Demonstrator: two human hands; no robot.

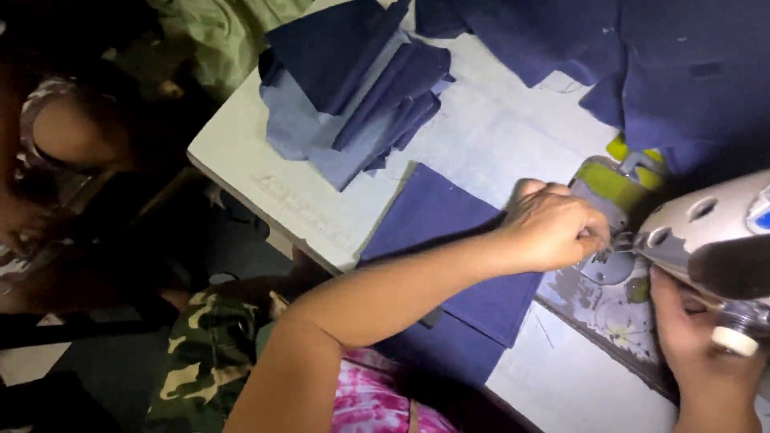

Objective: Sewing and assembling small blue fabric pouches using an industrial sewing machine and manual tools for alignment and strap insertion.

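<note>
Left hand [553, 228], centre-right of frame: fingers curled in tight, tips pinched together at the needle area of the grey sewing machine head [710, 232]. Whether anything is caught in the pinch cannot be told; the fingertips are bunched against the metal there. The wrist rests over the flat navy-blue rectangular fabric piece [449, 240]; the bare forearm runs diagonally down from it to lower centre.

Right hand [706, 353], lower right corner: palm turned up, fingers bent loosely beneath the underside of the machine head, near a small white round knob [734, 341]. Partly hidden by the machine, so its grip cannot be judged.

The navy-blue fabric piece lies flat at mid-frame on the pale grey worktable [497, 128], its lower edge hanging over the table's near rim.

Upper centre: a loose stack of folded blue and navy cloth pieces [361, 96]. Upper right: a larger heap of dark navy cloth [682, 72]. A worn metal machine bed plate [609, 297] sits beneath the needle, yellow-green parts [609, 180] just above it.
</note>
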